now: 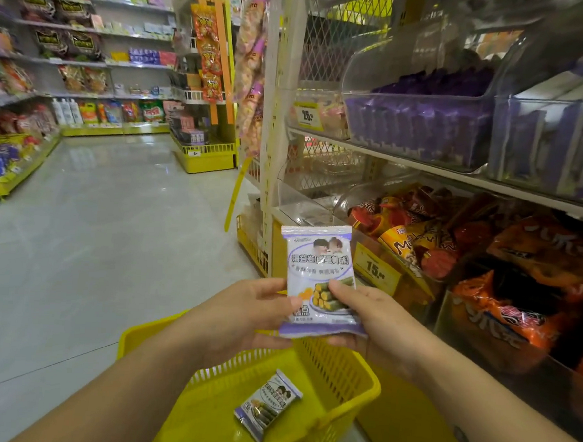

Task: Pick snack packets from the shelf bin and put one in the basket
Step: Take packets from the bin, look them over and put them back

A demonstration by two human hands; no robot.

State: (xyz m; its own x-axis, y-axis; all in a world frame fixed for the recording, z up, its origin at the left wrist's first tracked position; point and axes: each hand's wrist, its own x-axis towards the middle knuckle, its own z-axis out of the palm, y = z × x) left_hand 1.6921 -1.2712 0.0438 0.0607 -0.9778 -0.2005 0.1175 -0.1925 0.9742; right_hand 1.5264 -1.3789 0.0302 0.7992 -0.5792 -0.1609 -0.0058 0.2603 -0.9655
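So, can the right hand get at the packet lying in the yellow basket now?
Probably yes, once freed: the right hand pinches the purple-white snack packet with the left hand, just above the open yellow basket. Nothing covers the packet in the basket.

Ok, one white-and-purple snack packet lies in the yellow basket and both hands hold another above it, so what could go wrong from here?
1. The packet in the basket looks the same as the held packet; dropping this one in too would likely make two where the task wants one.
2. The left hand and right hand pinch only its lower half, seemingly over the yellow basket near its far rim; a slip might land it on the floor.
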